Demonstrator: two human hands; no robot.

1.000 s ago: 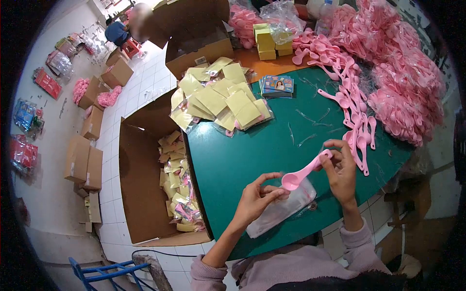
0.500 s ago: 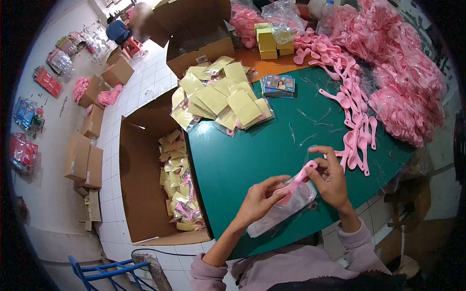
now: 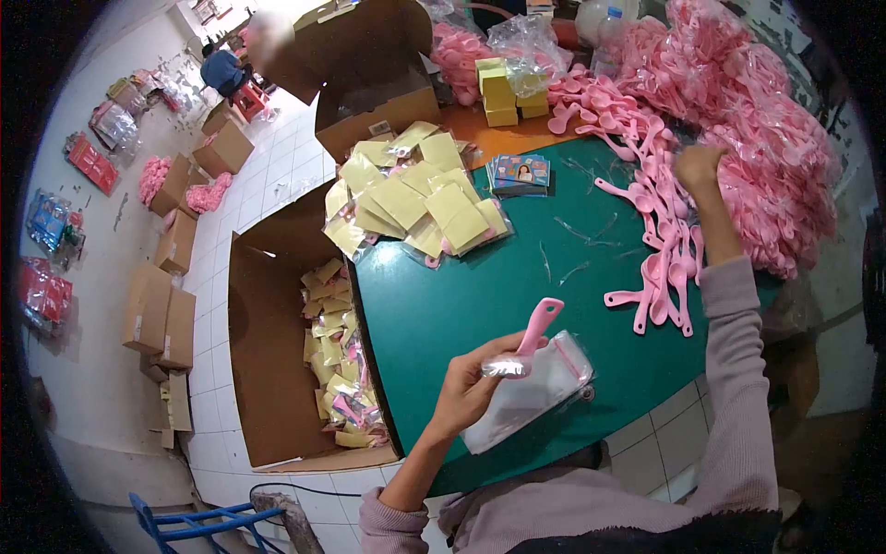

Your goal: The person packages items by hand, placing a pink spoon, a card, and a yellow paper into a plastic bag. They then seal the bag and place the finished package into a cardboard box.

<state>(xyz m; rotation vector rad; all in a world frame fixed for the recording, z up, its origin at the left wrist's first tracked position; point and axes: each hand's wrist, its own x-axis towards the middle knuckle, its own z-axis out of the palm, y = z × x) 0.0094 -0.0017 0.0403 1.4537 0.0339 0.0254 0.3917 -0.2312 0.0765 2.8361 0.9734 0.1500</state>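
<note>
My left hand (image 3: 471, 383) grips a pink spoon (image 3: 540, 325) by its bowl end, handle pointing up, with clear shiny plastic around the bowl. Under and beside it a stack of clear plastic bags (image 3: 531, 397) lies on the green table top (image 3: 443, 314). At the right, my right hand (image 3: 700, 168) reaches over the table beside the bagged pink spoons (image 3: 775, 175); its fingers look curled, and whether they hold anything is unclear. Loose pink spoons (image 3: 657, 198) form a long pile just left of that hand.
Packets with yellow cards (image 3: 415, 198) are heaped at the table's back left, beside blue printed cards (image 3: 520, 174) and yellow blocks (image 3: 498, 92). An open carton (image 3: 277, 351) of packets stands left. A person (image 3: 221, 69) sits far back; a blue metal frame (image 3: 194, 522) is lower left.
My right hand has left the spoon and moved up and right to the bagged spoons. The spoon now stands more upright in my left hand, which has shifted slightly left.
</note>
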